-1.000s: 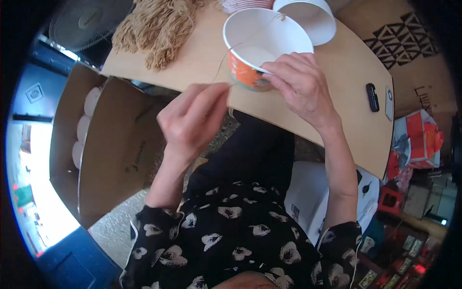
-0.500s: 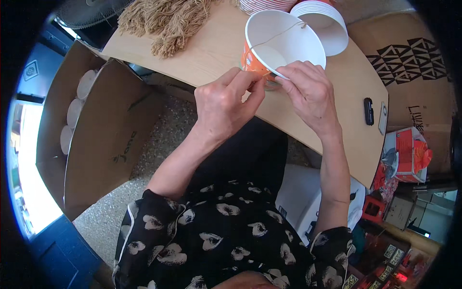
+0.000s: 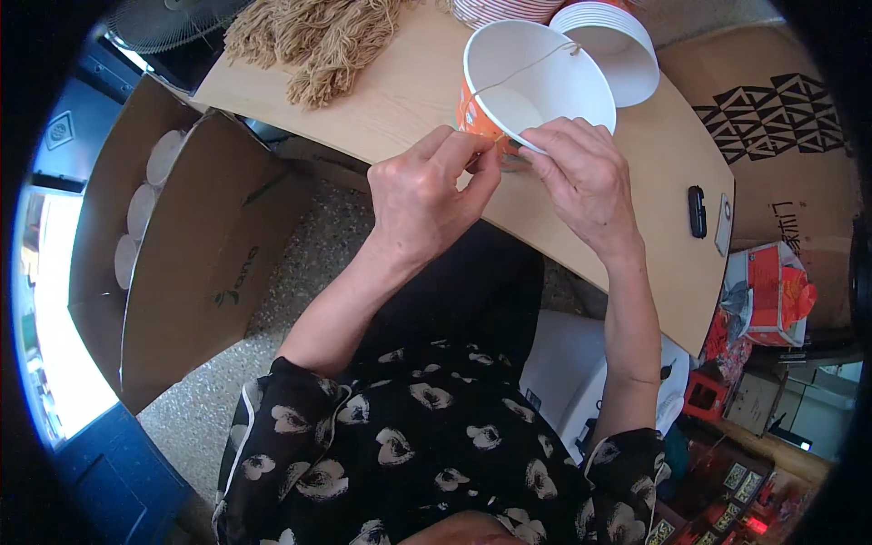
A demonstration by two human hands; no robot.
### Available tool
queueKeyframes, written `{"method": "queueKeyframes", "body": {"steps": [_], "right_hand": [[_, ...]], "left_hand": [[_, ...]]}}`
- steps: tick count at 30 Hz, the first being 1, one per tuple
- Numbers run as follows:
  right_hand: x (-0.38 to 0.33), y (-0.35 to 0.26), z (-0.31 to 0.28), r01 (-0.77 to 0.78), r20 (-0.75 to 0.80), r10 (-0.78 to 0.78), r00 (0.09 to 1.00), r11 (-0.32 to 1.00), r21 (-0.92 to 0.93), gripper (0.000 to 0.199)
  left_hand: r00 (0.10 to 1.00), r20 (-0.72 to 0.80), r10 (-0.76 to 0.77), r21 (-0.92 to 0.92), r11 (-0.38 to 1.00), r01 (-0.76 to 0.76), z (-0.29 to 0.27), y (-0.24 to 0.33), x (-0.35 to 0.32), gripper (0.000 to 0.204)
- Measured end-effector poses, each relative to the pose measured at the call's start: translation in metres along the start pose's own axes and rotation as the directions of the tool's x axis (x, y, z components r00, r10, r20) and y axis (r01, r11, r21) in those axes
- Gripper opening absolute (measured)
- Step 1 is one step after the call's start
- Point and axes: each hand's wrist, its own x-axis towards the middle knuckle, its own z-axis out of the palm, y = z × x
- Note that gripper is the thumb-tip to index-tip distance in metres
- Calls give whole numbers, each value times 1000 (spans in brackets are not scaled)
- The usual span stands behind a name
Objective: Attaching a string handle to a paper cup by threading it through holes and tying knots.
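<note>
Twine (image 3: 522, 71) spans the mouth of the orange paper cup (image 3: 531, 91) on the worktop (image 3: 400, 100). Left hand (image 3: 427, 195) has its grip pinched shut on the twine at the near rim; right hand (image 3: 581, 177) steadies that rim, fingers closed. Pulling hard could likely tip the cup or tear it.

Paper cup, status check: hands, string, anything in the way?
Left hand and right hand pinching string at paper cup rim. Cup upright on tabletop. Cup stack close behind.

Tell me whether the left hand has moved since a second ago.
Yes. The left hand has moved up to the near rim of the paper cup on the wooden board, beside the right hand.
</note>
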Motion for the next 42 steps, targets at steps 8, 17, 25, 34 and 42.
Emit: {"method": "queueKeyframes", "body": {"steps": [8,17,25,34,42], "right_hand": [[7,-4,-9,-128,76,115,990,971,200,18],[21,14,-10,-345,297,239,925,854,388,26],[30,11,-13,-394,400,236,885,838,377,22],[39,18,-8,-501,485,270,832,740,448,12],[33,11,-11,-436,316,314,895,761,479,10]], "left_hand": [[1000,7,1,-26,1000,-1,7,-2,4,7],[1000,22,-22,-74,997,24,5,8,8,9],[995,36,-88,-102,991,91,3,12,9,10],[996,46,-81,-110,990,86,4,8,10,9],[967,219,128,191,967,-171,-41,11,27,15]]}}
